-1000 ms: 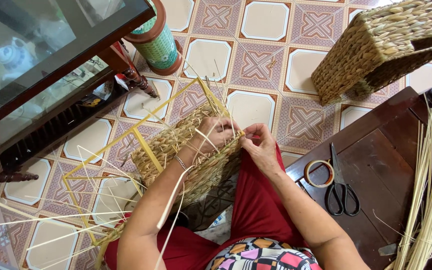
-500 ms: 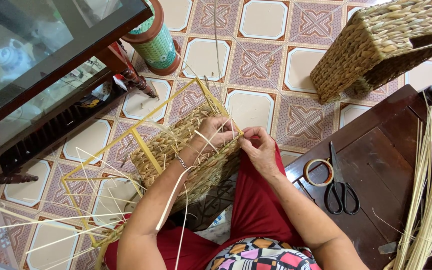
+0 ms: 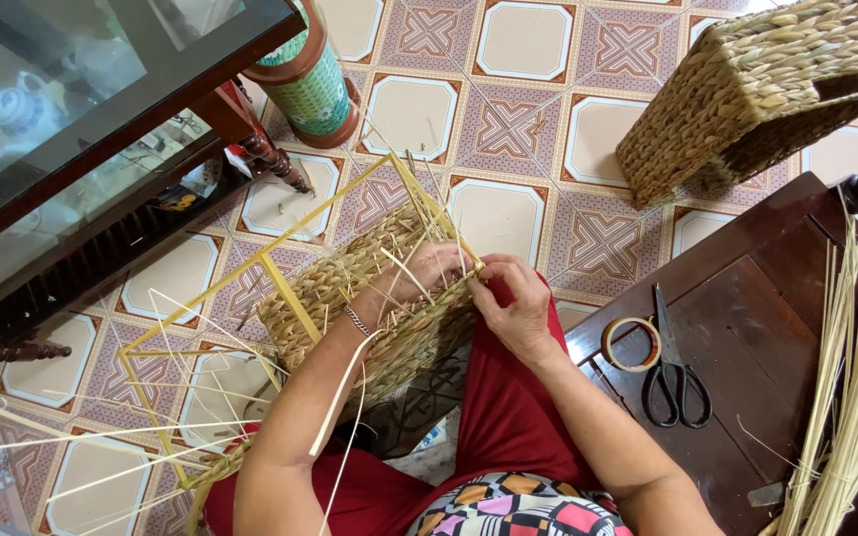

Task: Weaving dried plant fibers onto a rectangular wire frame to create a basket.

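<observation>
From the head camera, a half-woven basket (image 3: 369, 298) on a yellow frame (image 3: 280, 288) rests across the person's lap in the middle of the scene. The left hand (image 3: 427, 273) grips its woven rim, fingers curled over it. The right hand (image 3: 513, 308) pinches a straw strand at that rim, fingers together. Scissors (image 3: 675, 377) and a tape roll (image 3: 631, 343) lie on the wooden table (image 3: 757, 328) to the right, with a finished basket (image 3: 747, 89) far right.

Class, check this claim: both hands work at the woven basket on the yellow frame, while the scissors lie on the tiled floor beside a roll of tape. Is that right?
Not quite. The head view shows the scissors on the dark wooden table, not the floor, beside the roll of tape. The left hand and right hand do work at the woven basket.
</observation>
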